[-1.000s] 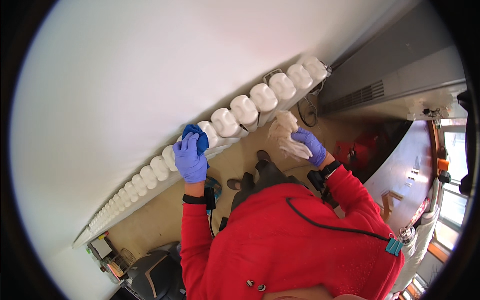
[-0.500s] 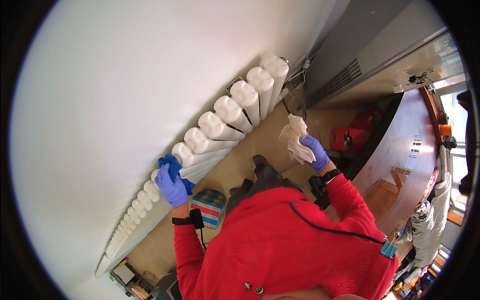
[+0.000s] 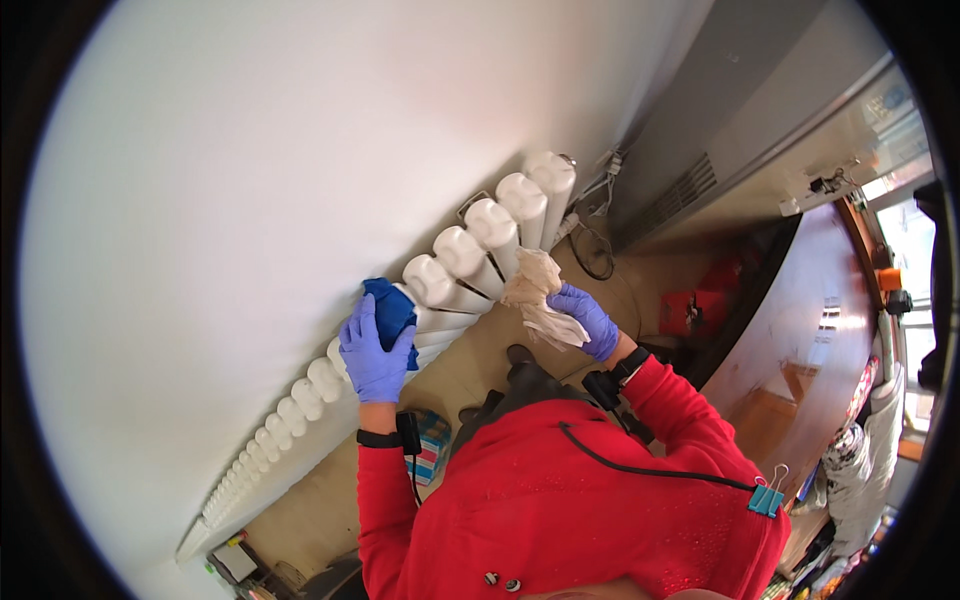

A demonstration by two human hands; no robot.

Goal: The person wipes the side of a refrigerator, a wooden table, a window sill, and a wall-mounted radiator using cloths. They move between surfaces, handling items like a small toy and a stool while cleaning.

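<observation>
A white column radiator [image 3: 462,256] runs along the wall, its rounded section tops in a row. My left hand [image 3: 374,358], in a purple glove, presses a blue cloth [image 3: 391,312] onto the tops of the sections near the middle of the row. Its fingers curl over the cloth, which covers part of the sections beneath. My right hand [image 3: 590,318], gloved the same way, grips a crumpled off-white cloth [image 3: 540,298] that hangs loosely in front of the radiator's far sections.
A grey cabinet [image 3: 690,130] with vent slots stands far right. Cables and a valve lie by the radiator's far end. A glossy dark wooden table [image 3: 770,330] fills the right, with a red box [image 3: 690,310] beneath. A striped checked stool [image 3: 428,445] stands by my left forearm.
My left hand and the blue cloth have moved right along the radiator tops. My right hand has brought the off-white cloth left and slightly down, closer to the radiator.
</observation>
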